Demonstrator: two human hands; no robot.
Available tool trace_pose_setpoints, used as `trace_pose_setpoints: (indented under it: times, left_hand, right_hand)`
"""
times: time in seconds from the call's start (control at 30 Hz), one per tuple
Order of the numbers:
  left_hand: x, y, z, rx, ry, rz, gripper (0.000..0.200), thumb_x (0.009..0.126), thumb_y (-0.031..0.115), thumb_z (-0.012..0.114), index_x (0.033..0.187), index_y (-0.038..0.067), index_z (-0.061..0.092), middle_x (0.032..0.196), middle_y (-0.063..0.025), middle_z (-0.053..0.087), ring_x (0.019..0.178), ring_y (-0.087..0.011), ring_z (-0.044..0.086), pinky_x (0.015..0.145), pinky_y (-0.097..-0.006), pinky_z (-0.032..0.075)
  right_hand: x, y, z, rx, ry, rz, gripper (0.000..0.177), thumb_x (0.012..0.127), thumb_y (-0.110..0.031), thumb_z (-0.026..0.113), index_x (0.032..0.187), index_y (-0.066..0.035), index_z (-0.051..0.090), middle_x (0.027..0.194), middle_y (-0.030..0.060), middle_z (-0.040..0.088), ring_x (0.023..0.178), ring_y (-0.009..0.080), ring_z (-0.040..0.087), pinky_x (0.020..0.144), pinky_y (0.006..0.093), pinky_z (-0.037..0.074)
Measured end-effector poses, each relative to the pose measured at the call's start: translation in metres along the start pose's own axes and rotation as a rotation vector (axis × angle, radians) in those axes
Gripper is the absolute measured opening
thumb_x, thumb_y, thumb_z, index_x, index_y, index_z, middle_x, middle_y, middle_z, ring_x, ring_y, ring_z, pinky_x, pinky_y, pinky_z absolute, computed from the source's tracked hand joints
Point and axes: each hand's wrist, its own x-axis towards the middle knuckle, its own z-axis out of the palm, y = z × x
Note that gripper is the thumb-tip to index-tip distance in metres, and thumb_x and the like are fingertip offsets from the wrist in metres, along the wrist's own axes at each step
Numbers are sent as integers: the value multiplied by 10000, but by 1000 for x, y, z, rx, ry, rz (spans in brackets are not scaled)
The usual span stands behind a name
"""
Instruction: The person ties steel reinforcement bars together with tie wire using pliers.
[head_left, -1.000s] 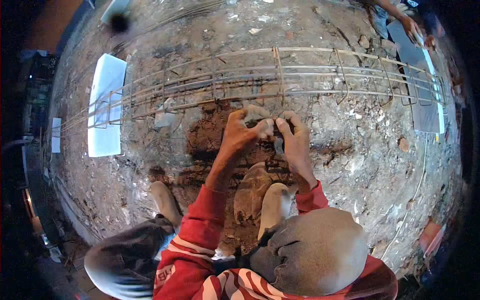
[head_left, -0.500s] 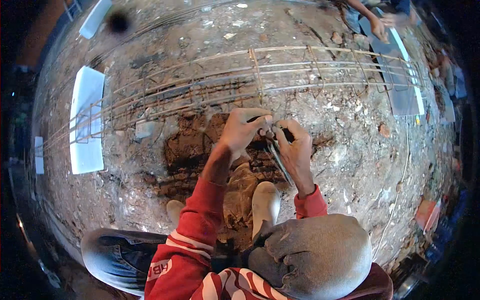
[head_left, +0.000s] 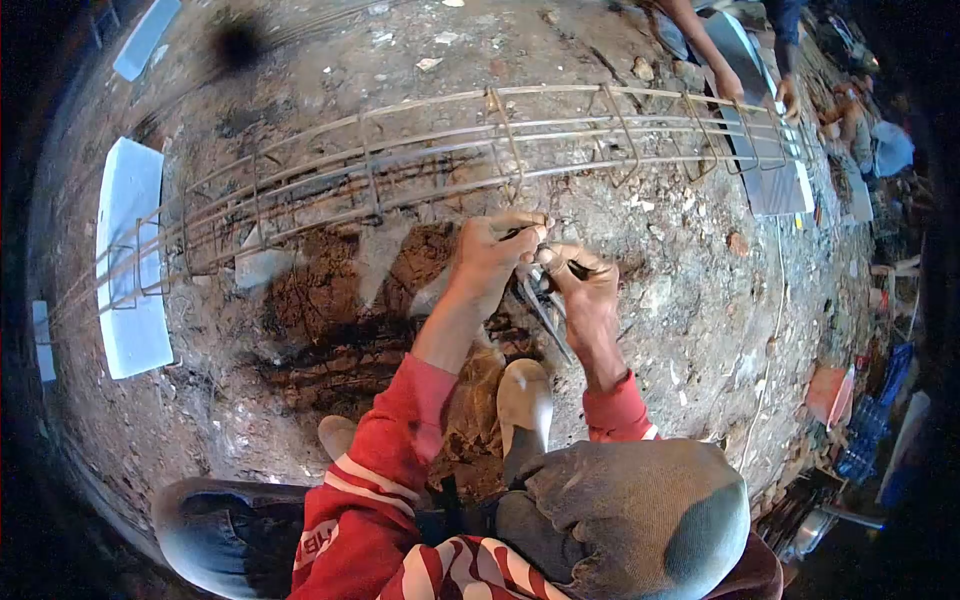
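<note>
My left hand (head_left: 490,255) is closed in a pinch, thumb against fingers; whatever small thing it holds is too small to make out. Close beside it, my right hand (head_left: 588,285) is closed too, its fingertips nearly meeting those of the left. Metal pincers (head_left: 545,318) with two thin handles hang from my right hand, slanting down toward my boot (head_left: 525,395). Beyond both hands lies a long cage of steel bars (head_left: 505,125) with square stirrups, running across the view. My hands are apart from its near bar.
The cage rests on a white block (head_left: 130,270) at left and a dark-faced board (head_left: 775,190) at right. A co-worker's hands (head_left: 728,85) are by its right end. Dug brown soil (head_left: 330,290) lies before me. A red container (head_left: 828,393) stands at right.
The view has shifted slightly, so the cage and blocks appear farther left. My hands stay close together with little change. The co-worker's hands have separated and come down to the cage's right end.
</note>
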Motion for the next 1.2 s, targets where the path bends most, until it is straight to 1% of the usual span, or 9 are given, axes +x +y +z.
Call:
trace_pose_setpoints:
  times: [0.17, 0.37, 0.43, 0.57, 0.67, 0.77, 0.87, 0.97, 1.2]
  left_hand:
    - [-14, -1, 2, -405, 68, -75, 267, 881, 114, 695, 1088, -49, 657, 934, -34, 644, 810, -122, 563, 758, -262, 471]
    - [-17, 14, -6, -177, -309, -152, 262, 901, 144, 677, 1097, -29, 659, 912, -22, 628, 811, -120, 557, 771, -257, 469]
    - [-15, 6, 6, -355, -125, -87, 267, 897, 141, 681, 1103, -26, 660, 911, -30, 630, 808, -119, 561, 768, -251, 466]
    - [-10, 3, 8, -440, 153, -25, 258, 901, 96, 670, 1120, -37, 642, 971, -68, 655, 889, -144, 610, 804, -274, 497]
    - [-13, 6, 13, -353, 229, 2, 270, 885, 68, 687, 1121, -57, 648, 978, -90, 680, 851, -153, 630, 772, -271, 525]
    - [-13, 4, 17, -238, 307, 28, 267, 865, 51, 706, 1109, -53, 673, 939, -96, 700, 774, -145, 646, 707, -263, 546]
    - [-13, 6, 28, -99, 358, 75, 251, 854, 62, 716, 1086, -33, 699, 904, -93, 708, 748, -130, 657, 667, -267, 558]
    - [-15, 10, 35, 43, 401, 127, 229, 850, 68, 720, 1055, -33, 714, 860, -94, 713, 726, -125, 665, 641, -267, 568]
    - [-12, 9, 20, 228, 378, 233, 222, 828, 99, 756, 988, -52, 726, 811, -104, 721, 692, -118, 662, 590, -260, 542]
  right_hand:
    - [-6, -3, 14, -69, 133, -55, 27, 870, -19, 733, 891, -4, 729, 754, 20, 677, 643, 55, 561, 596, 218, 459]
    - [16, -27, -38, -60, -362, 142, 57, 868, -45, 740, 912, -10, 725, 848, 39, 701, 692, 78, 614, 579, 218, 497]
    - [19, -25, -33, -38, -332, 180, 81, 850, -56, 753, 922, -35, 724, 893, 46, 704, 752, 92, 626, 643, 245, 523]
    - [18, -16, -8, -799, -35, -601, 125, 811, 3, 708, 930, -34, 696, 897, 113, 694, 820, 258, 678, 761, 363, 524]
    - [13, -6, 4, -712, 2, -510, 99, 828, -22, 686, 927, -29, 689, 900, 123, 698, 816, 292, 682, 744, 362, 522]
    - [9, -3, 10, -696, 56, -495, 87, 850, -52, 671, 926, -11, 678, 817, 107, 683, 737, 221, 666, 697, 339, 514]
    - [7, -7, 3, -480, -1, -118, 87, 889, -66, 656, 937, 7, 666, 706, 13, 620, 653, 50, 510, 596, 260, 452]
    - [7, -6, 2, -321, 43, -63, 69, 902, -60, 648, 929, 2, 666, 718, 0, 621, 654, 42, 499, 581, 248, 438]
    - [-4, -11, 13, -635, 132, -444, 109, 839, -3, 683, 942, -30, 660, 849, 119, 686, 720, 219, 652, 676, 332, 515]
